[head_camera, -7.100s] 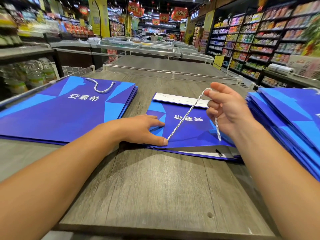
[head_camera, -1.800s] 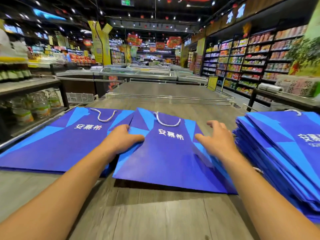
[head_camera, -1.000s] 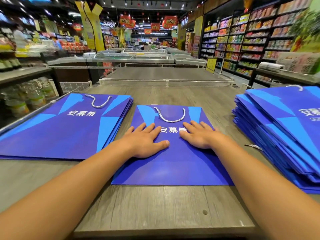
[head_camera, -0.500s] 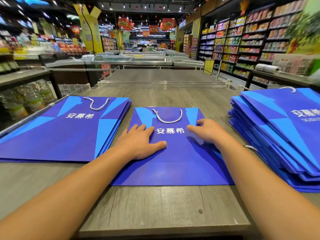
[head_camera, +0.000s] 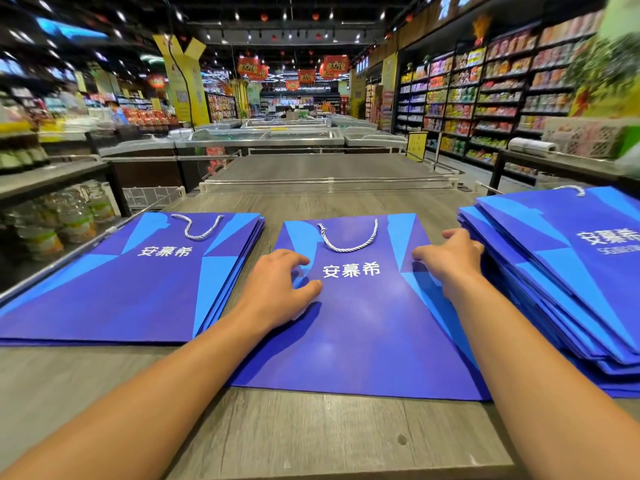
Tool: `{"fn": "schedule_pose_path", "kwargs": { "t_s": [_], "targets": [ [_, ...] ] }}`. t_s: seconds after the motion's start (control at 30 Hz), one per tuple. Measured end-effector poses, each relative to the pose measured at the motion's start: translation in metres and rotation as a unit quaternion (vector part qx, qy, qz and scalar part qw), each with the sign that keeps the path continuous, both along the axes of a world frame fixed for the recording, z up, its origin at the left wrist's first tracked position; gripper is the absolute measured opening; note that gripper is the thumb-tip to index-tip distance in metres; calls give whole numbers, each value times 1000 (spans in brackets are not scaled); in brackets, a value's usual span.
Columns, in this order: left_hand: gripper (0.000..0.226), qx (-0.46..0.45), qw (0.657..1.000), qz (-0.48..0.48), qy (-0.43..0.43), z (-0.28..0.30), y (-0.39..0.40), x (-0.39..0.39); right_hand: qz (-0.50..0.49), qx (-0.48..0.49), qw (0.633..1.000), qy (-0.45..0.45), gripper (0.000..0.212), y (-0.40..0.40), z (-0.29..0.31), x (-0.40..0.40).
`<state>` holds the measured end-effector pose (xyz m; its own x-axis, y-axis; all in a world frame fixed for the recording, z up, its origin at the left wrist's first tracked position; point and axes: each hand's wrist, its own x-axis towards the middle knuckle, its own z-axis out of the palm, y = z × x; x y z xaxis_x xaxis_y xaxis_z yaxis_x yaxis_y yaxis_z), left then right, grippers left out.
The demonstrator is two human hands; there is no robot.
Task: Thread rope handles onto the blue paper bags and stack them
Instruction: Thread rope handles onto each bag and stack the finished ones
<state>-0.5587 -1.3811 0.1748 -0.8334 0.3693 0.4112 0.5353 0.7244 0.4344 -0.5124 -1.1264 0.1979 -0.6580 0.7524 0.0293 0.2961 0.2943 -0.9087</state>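
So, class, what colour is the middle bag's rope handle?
White rope handle, clearest in the head view.

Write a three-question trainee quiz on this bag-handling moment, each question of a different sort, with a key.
1. True or false: the rope handle is already threaded on the middle bag.
2. Which hand lies nearest the right stack? A) left hand B) right hand
3. Fill in: the left stack lies flat on the wooden ____.

Key: 1 true; 2 B; 3 table.
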Motion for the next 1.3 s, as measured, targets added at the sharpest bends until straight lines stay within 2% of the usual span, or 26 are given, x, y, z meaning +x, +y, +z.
{"fn": "schedule_pose_path", "kwargs": {
  "t_s": [0.13, 0.3, 0.43, 0.53, 0.67, 0.87, 0.97, 1.03, 1.17, 1.23, 1.3],
  "targets": [
    [44, 21, 1000, 7, 15, 1, 1, 1, 40, -17, 999, 28, 37, -3, -2, -3],
    [62, 54, 997, 57, 10, 7, -4, -6, 48, -45, 984, 163, 54, -7, 6, -3],
    [79, 137, 987, 82, -17, 15, -14, -10, 21, -3, 956, 292, 49, -8, 19, 4],
    [78, 184, 977, 86, -59, 17, -19, -10, -24, 29, 930, 365, 46, -9, 26, 11],
    [70, 202, 972, 103, -66, 21, -18, -8, -38, 27, 922, 385, 40, -12, 27, 13],
    [68, 264, 944, 137, -143, 23, -20, -12, -45, 24, 913, 405, 45, -11, 25, 13],
    [27, 299, 930, 98, -190, 21, -22, -13, -51, 28, 917, 394, 44, -10, 25, 10],
    [9, 333, 924, 72, -174, 20, -23, -14, -43, 30, 935, 351, 46, -7, 24, 8],
    [9, 354, 928, 79, -81, 25, -30, -18, 26, 61, 976, 208, 55, -6, 16, 3],
    [10, 369, 923, 97, -51, 26, -34, -21, 71, 95, 982, 144, 64, -14, 9, 0],
    [20, 391, 912, 122, -40, 27, -39, -24, 119, 71, 985, 102, 69, -24, 2, -5]
  ]
}}
